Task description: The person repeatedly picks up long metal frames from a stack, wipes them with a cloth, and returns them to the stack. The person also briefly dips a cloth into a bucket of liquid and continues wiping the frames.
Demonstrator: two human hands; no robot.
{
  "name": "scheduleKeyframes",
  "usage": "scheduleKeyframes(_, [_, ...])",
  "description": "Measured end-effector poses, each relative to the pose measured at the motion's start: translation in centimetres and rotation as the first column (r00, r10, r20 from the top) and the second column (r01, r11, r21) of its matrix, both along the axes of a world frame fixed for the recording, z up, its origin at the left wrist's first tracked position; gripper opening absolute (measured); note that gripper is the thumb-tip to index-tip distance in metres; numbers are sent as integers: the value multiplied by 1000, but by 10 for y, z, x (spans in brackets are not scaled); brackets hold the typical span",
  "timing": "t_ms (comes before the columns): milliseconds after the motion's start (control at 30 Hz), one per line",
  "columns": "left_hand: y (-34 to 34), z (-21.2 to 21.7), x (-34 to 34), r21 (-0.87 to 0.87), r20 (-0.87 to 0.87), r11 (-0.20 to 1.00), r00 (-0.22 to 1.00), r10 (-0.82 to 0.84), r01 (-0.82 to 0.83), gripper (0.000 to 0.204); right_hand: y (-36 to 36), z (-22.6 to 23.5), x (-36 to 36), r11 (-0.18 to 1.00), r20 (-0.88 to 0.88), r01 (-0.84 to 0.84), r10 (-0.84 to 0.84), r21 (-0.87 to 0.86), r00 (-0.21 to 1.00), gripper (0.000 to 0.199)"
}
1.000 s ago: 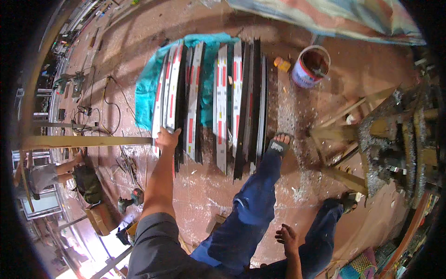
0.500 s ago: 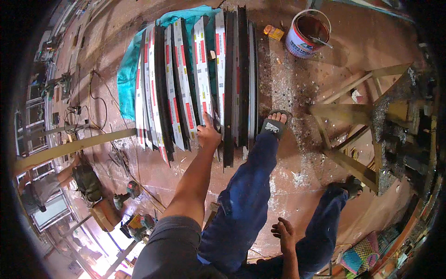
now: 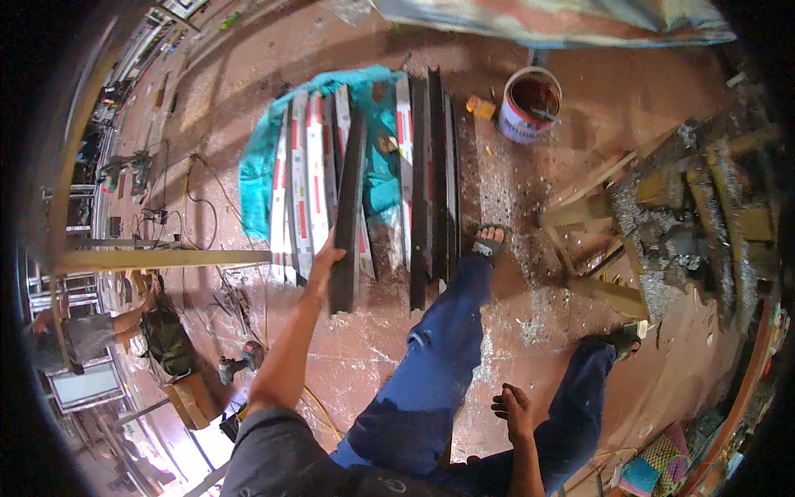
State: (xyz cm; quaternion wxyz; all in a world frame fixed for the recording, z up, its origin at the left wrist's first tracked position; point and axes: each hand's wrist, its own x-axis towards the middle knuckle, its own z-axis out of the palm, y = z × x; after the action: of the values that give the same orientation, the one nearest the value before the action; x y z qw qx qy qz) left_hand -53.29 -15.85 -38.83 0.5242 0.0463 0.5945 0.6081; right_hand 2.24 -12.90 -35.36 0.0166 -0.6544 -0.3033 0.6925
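Observation:
Near its lower end, my left hand (image 3: 328, 252) is closed on a long dark metal channel (image 3: 349, 219). That channel leans across its neighbours, dark side showing. To its left lie several long profiles (image 3: 315, 149) with white and red printed film, on a teal cloth (image 3: 255, 178). Across a gap on the right lie more dark profiles (image 3: 418, 190). My right hand (image 3: 515, 407) hangs low beside my thigh, fingers loosely bent and apart, with nothing in it.
A paint bucket (image 3: 523, 124) with a stick in it stands beyond my foot, near a small yellow box (image 3: 480, 107). Wooden trestle parts (image 3: 609, 290) are at right. Left are a wooden bar (image 3: 174, 259), a cordless drill (image 3: 240, 363) and another person's arm (image 3: 132, 321).
My left hand, earlier touching the white-filmed profiles, has taken hold of one channel and turned and shifted it left, opening a gap beside the right-hand profiles. My view has shifted too.

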Motion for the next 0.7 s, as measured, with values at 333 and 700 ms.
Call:
scheduleKeyframes(333, [-92,289,78,202,450,971,893,24,-128,68,-30,30,12,974,-106,167,-151,156,983,46])
scheduleKeyframes(700, [-71,300,333,342,21,924,981,-192,174,84,-45,272,-35,962,-653,-92,244,258,717,82])
